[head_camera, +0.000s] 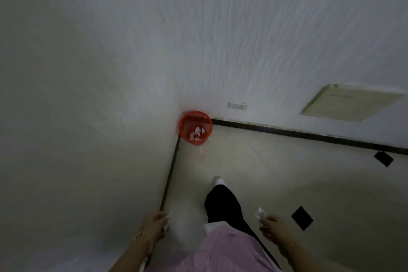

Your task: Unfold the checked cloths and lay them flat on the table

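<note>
While the person walks toward the corner of the room, neither checked cloth nor worktop is anywhere in view, so where the task's things lie cannot be told from here. Ahead sits a red mesh wastebasket (195,127) tucked against the wall, white scraps inside it. The right hand (272,226) pinches a small crumpled white wad (260,214) between fingertips, held out in front of the body on the right. The left hand (154,224) is curled at the left, close to the wall, with a sliver of something white at its fingertips; what it is, I cannot tell. One dark trouser leg (223,203) steps forward on the pale floor (287,172), pointing at the basket. The relation that counts: the basket lies straight ahead and slightly left, well apart from both hands, with the left hand a touch nearer. My read is that a drop into the basket comes first and the cloth work waits.
</note>
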Demonstrator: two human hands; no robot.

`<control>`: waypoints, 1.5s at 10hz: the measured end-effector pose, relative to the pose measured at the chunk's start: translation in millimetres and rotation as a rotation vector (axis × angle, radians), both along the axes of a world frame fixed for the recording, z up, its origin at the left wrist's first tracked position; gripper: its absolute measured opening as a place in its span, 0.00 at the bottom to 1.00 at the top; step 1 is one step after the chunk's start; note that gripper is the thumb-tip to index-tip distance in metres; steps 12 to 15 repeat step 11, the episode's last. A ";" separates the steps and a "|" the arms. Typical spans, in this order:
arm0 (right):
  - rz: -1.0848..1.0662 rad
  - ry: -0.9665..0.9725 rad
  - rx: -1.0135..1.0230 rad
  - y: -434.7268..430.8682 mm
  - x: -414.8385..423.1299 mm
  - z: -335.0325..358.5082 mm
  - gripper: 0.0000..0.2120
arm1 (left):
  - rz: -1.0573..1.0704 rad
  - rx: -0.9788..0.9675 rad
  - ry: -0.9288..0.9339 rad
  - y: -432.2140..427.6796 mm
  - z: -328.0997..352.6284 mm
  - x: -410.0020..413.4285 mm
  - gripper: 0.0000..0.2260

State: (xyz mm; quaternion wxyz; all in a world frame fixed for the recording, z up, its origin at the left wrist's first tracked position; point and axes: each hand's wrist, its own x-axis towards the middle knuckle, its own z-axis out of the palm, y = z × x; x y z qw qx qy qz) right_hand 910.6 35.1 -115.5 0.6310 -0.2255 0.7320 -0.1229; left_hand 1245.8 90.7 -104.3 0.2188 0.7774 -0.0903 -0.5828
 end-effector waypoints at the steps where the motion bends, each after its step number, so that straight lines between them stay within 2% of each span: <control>1: 0.094 0.026 -0.085 -93.7 11.8 13.9 0.14 | 0.146 0.114 0.000 -36.8 -5.9 4.8 0.05; 2: 0.214 0.044 -0.147 -178.6 35.4 25.0 0.15 | 0.200 0.138 0.003 -90.0 -1.1 4.0 0.04; 4: 0.237 -0.013 -0.102 -305.8 100.7 15.1 0.05 | 0.322 0.026 0.121 -219.2 -4.9 0.3 0.03; 5: 0.204 -0.022 -0.065 -343.6 131.7 -6.2 0.05 | 0.341 -0.019 0.129 -281.7 -28.3 6.1 0.04; 6: 0.179 -0.036 -0.034 -375.1 159.2 -33.1 0.09 | 0.334 -0.019 0.116 -339.0 -54.4 13.0 0.03; 7: 0.052 -0.113 0.022 -403.7 183.3 -55.3 0.05 | 0.329 -0.030 0.088 -389.4 -77.3 22.2 0.03; 8: -0.093 -0.239 0.083 -424.2 199.2 -79.3 0.06 | 0.308 -0.059 0.110 -425.0 -107.6 35.1 0.14; 9: -0.099 -0.250 0.100 -427.9 200.0 -101.7 0.10 | 0.297 -0.050 0.128 -438.3 -131.3 44.3 0.13; 10: -0.033 -0.185 0.121 -418.0 190.5 -116.3 0.13 | 0.206 -0.018 0.105 -432.8 -145.7 53.9 0.06; 11: 0.054 -0.100 0.128 -400.9 173.5 -113.3 0.14 | 0.169 -0.045 0.055 -414.9 -136.2 59.0 0.06; 15: 0.054 -0.100 0.128 -400.9 173.5 -113.3 0.14 | 0.169 -0.045 0.055 -414.9 -136.2 59.0 0.06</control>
